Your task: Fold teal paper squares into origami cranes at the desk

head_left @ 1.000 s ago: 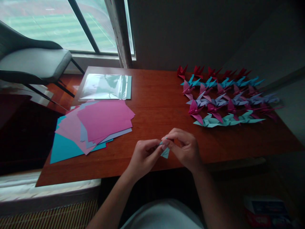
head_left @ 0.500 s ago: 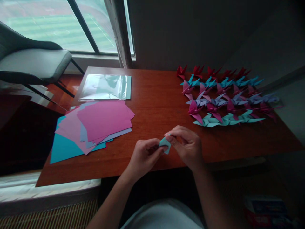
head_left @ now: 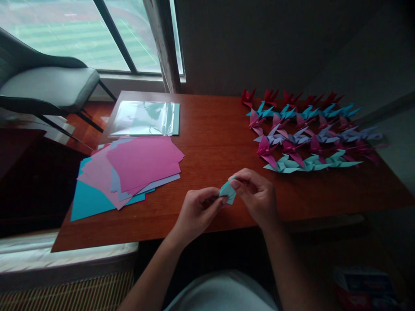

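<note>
A small folded piece of light teal paper [head_left: 228,191] is pinched between both my hands just above the near edge of the wooden table [head_left: 210,142]. My left hand [head_left: 197,210] grips its left end with curled fingers. My right hand [head_left: 256,196] pinches its right end between thumb and forefinger. Rows of finished paper cranes [head_left: 308,134] in red, blue, magenta, lilac and teal lie on the table's right half, beyond my right hand.
A fanned stack of pink, lilac and blue paper sheets [head_left: 129,168] lies on the table's left side. Behind it sits a clear plastic packet [head_left: 144,117]. A grey chair [head_left: 45,84] stands by the window at far left. A wall runs behind the table.
My right hand has lifted slightly and turned the folded teal paper upward, so more of it shows between my fingers. My left hand has barely moved.
</note>
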`<state>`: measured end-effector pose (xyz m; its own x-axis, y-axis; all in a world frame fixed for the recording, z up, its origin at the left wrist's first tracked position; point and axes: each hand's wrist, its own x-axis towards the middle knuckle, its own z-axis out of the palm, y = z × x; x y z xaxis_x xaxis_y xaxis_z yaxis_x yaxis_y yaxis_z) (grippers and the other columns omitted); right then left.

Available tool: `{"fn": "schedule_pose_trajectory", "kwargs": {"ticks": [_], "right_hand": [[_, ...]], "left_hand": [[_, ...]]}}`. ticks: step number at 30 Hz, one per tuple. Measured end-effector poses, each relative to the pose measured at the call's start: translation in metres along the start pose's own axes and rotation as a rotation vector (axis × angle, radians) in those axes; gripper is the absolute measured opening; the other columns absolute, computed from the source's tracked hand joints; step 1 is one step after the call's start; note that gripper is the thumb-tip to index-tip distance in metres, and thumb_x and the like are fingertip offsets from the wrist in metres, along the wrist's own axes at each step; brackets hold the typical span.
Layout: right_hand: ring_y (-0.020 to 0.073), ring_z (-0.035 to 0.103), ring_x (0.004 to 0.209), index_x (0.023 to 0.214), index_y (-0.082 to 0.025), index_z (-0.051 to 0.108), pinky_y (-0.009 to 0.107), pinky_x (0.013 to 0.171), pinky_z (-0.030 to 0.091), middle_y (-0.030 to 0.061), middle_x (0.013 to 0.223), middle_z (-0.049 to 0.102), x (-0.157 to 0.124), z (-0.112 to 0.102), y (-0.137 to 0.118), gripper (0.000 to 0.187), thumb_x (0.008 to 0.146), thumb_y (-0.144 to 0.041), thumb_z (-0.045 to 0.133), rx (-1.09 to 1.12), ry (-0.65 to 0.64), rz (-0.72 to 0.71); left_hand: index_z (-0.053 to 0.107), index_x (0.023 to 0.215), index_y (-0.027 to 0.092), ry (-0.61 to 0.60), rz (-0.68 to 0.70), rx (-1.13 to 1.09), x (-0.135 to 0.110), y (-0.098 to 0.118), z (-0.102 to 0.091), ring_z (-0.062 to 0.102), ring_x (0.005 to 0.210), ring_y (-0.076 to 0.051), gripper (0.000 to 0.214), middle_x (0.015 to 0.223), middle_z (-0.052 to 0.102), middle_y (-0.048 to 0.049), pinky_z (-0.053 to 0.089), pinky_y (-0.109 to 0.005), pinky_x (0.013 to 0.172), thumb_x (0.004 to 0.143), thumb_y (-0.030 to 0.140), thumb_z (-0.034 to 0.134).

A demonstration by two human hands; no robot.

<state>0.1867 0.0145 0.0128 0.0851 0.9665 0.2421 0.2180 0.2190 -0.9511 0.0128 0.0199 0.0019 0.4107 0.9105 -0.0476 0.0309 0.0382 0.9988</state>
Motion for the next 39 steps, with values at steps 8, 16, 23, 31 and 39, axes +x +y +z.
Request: {"fn": "schedule_pose_trajectory", "kwargs": {"ticks": [8, 16, 23, 31, 39], "right_hand": [[0.0172, 0.063, 0.078, 0.092, -0.022, 0.069, 0.031, 0.073, 0.052, 0.0021, 0.085, 0.066, -0.0052, 0.0037, 0.0, 0.013, 0.088, -0.034, 0.071, 0.03, -0.162, 0.102], [0.016, 0.06, 0.073, 0.084, -0.021, 0.067, 0.03, 0.069, 0.048, 0.0007, 0.078, 0.063, -0.0056, 0.0064, -0.0007, 0.009, 0.091, -0.028, 0.067, -0.07, -0.157, 0.058], [0.0168, 0.059, 0.075, 0.085, -0.021, 0.068, 0.03, 0.07, 0.048, 0.0014, 0.08, 0.063, -0.0056, 0.0027, -0.0005, 0.011, 0.091, -0.03, 0.067, -0.042, -0.186, 0.094], [0.0168, 0.061, 0.075, 0.086, -0.021, 0.068, 0.029, 0.068, 0.05, 0.0019, 0.081, 0.065, -0.0093, 0.0056, 0.0052, 0.013, 0.091, -0.033, 0.067, 0.047, -0.126, 0.17], [0.0161, 0.061, 0.072, 0.084, -0.021, 0.069, 0.029, 0.066, 0.05, 0.0016, 0.078, 0.064, -0.0079, 0.0069, 0.0057, 0.012, 0.089, -0.032, 0.07, 0.037, -0.09, 0.153]], "left_hand": [[0.072, 0.08, 0.015, 0.168, -0.003, -0.153, 0.0025, 0.0003, -0.0014, 0.068, 0.067, -0.015, 0.022, 0.074, 0.074, -0.0042, 0.055, -0.022, 0.066, 0.083, 0.036, 0.076], [0.071, 0.087, 0.015, 0.163, 0.015, -0.163, 0.0036, 0.0011, 0.0004, 0.07, 0.071, -0.016, 0.025, 0.08, 0.075, -0.0049, 0.056, -0.023, 0.065, 0.083, 0.039, 0.077], [0.07, 0.087, 0.015, 0.117, -0.001, -0.148, 0.0014, 0.0, -0.0019, 0.069, 0.07, -0.014, 0.021, 0.078, 0.075, -0.0044, 0.052, -0.019, 0.06, 0.093, 0.034, 0.067], [0.069, 0.082, 0.016, 0.083, -0.013, -0.1, 0.0005, 0.0006, -0.0017, 0.064, 0.063, -0.012, 0.024, 0.072, 0.072, -0.0021, 0.05, -0.019, 0.058, 0.094, 0.036, 0.065], [0.07, 0.085, 0.016, 0.087, -0.002, -0.245, 0.0036, 0.0015, 0.0023, 0.069, 0.07, -0.012, 0.015, 0.075, 0.072, -0.0007, 0.053, -0.018, 0.067, 0.085, 0.029, 0.076]]}}
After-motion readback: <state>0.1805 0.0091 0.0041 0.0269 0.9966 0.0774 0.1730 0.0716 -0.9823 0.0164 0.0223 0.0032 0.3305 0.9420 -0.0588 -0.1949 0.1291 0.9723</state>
